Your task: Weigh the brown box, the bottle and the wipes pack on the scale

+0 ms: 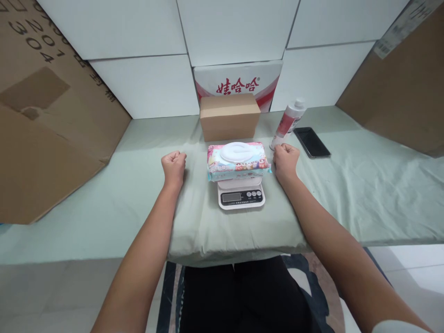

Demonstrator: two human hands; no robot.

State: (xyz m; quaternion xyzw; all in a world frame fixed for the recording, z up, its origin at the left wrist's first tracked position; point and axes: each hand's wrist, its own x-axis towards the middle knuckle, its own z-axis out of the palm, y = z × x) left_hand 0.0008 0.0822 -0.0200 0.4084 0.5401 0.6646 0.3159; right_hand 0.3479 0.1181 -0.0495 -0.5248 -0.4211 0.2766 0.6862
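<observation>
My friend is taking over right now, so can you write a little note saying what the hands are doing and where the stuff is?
Left hand: closed in a fist, resting on the green cloth, holding nothing, left of the scale.
Right hand: closed in a fist, holding nothing, right of the scale, just in front of the bottle.
Wet wipes pack lies flat on the kitchen scale; its display cannot be read.
Behind it: small cardboard box. The phone lies right of the bottle.
Done: pack is on the scale. Left: pack not yet taken off; box and bottle sit off the scale.
</observation>
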